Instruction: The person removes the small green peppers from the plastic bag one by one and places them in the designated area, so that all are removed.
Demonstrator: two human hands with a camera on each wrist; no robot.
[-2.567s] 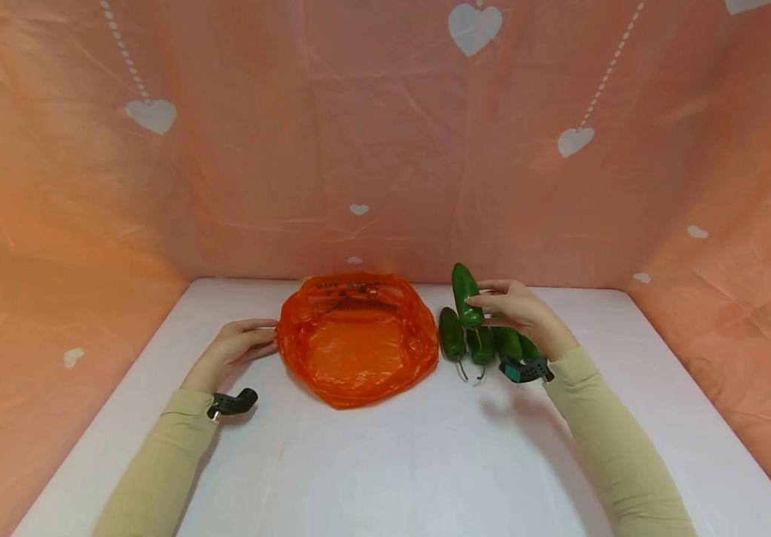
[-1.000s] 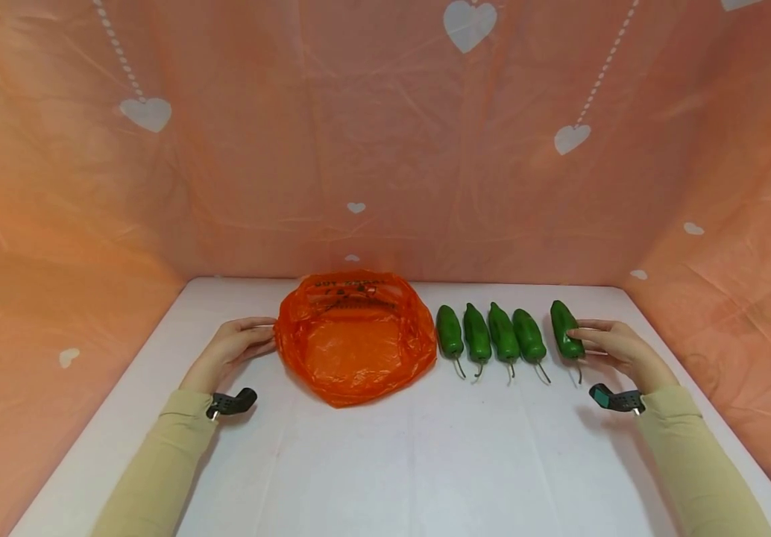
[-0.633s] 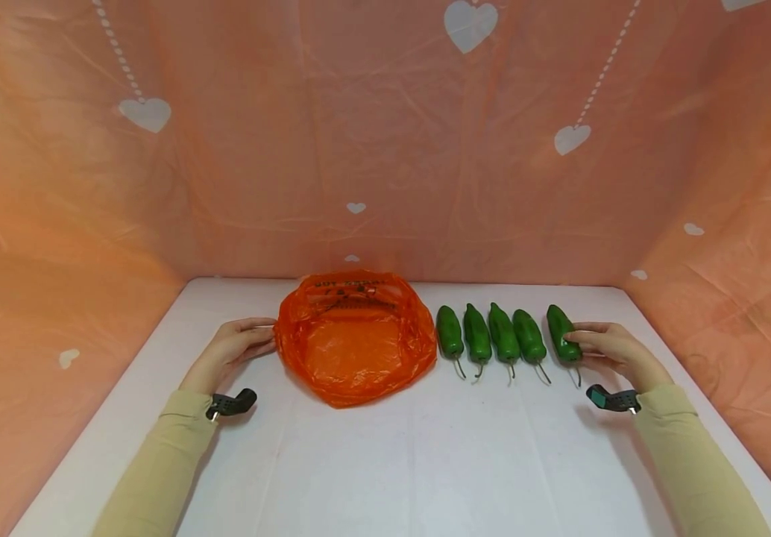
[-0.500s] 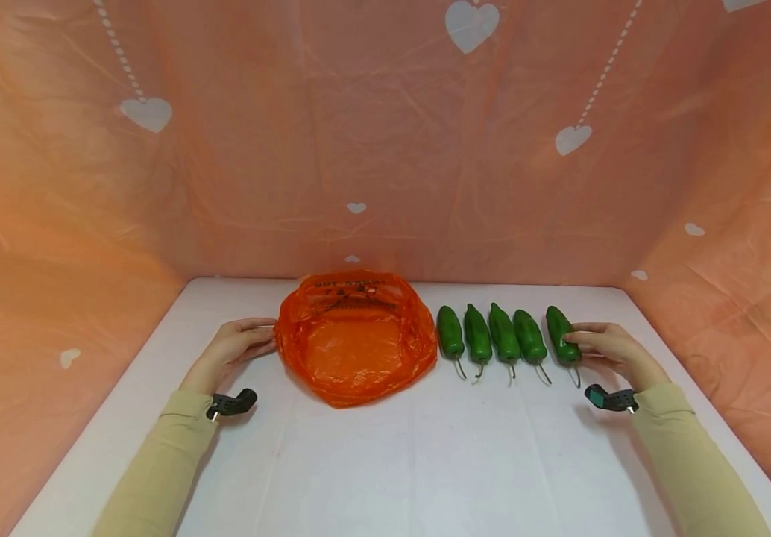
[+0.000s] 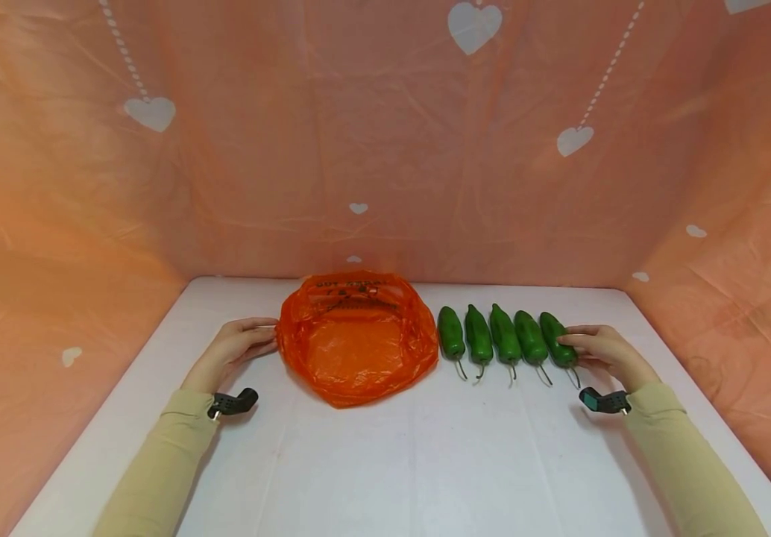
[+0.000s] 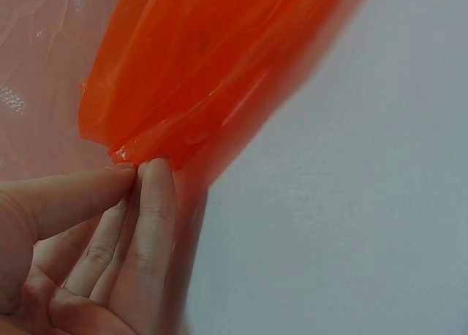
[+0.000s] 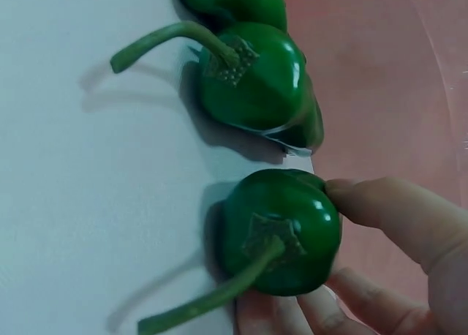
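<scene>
An orange plastic bag (image 5: 359, 350) with dark print lies on the white table, its mouth spread toward me. At its left edge my left hand (image 5: 234, 349) pinches the rim; the left wrist view shows thumb and fingertips (image 6: 157, 174) on the orange film (image 6: 190, 79). To the right of the bag several green peppers lie in a row, stems toward me. The rightmost green pepper (image 5: 558, 339) is in the grip of my right hand (image 5: 610, 350). In the right wrist view the thumb is on one side of that pepper (image 7: 285, 232), the fingers on the other, partly hidden.
The neighbouring green pepper (image 7: 256, 79) lies close beside the held one with a narrow gap. The leftmost green pepper (image 5: 451, 333) lies right by the bag's edge. A pink-orange cloth (image 5: 399, 149) with white hearts hangs behind and at both sides.
My right hand carried its pepper from above the row to the right end, lowered it, and moved it left toward its neighbour. My left hand stayed at the bag's rim.
</scene>
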